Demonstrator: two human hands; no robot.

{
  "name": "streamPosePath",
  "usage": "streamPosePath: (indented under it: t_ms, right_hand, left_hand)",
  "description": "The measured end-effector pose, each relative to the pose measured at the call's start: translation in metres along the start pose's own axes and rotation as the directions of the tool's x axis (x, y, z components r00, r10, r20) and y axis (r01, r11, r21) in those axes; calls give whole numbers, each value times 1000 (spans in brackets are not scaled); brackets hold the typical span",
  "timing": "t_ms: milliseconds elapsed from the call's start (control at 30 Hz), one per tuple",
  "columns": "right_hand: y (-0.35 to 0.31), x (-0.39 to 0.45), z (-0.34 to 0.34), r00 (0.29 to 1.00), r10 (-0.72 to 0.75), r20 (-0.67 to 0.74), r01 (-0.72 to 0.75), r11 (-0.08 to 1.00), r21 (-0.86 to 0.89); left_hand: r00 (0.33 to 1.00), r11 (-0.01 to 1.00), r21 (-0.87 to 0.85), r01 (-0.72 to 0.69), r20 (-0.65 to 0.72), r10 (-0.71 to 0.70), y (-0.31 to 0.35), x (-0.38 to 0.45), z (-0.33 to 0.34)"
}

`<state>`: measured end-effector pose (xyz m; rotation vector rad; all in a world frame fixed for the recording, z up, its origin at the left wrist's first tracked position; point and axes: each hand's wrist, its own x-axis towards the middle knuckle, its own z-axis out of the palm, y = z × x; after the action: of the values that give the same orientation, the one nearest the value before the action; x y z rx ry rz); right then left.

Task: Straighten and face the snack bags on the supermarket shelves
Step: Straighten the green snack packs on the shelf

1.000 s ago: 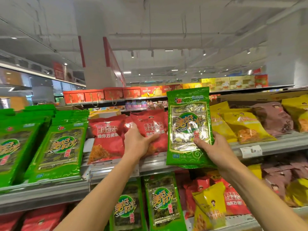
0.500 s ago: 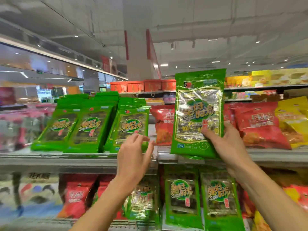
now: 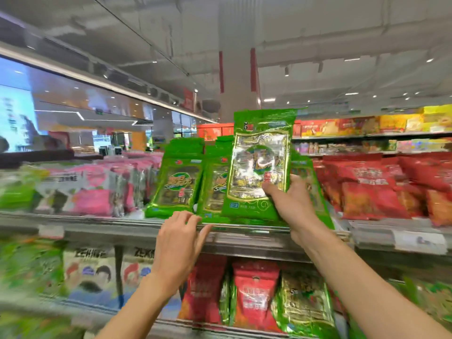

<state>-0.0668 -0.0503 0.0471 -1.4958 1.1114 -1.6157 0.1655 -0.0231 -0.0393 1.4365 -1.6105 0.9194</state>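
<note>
The metal shelf (image 3: 137, 231) carries pink bags (image 3: 93, 192), green bags (image 3: 176, 187) and red bags (image 3: 371, 192).

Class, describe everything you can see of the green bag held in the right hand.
The green bag is a flat, glossy plastic packet with a shiny clear window, a blurred round logo and a small label at its lower left. It is held upright, front facing the camera, before the green bags on the upper shelf. The right hand grips its lower right corner, thumb across the front. The left hand does not hold it.

green bags (image 3: 179, 182) crowding shelf front
</note>
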Motion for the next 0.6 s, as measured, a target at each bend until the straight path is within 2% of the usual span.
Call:
streamPosePath:
  t_ms: [167,333,533,600]
  right_hand:
    - [-9,9,100,997,22,73,-20,999,-31]
    - [-5,15,181,987,89,131,-80,994,-70]
    - [7,19,235,961,222,163,-202,970,-133]
    - [13,20,240,943,277,183,-235,947,-219]
  left_hand:
    - [999,1000,-24,3,52,-2,-58,-2,-10]
    - [992,998,-17,68,107,-66,-110,-5,-21]
    - [992,992,-102,73,111,-62,-130,-7,-27]
    - [990,989,-119,85,120,-71,-129,-6,-29]
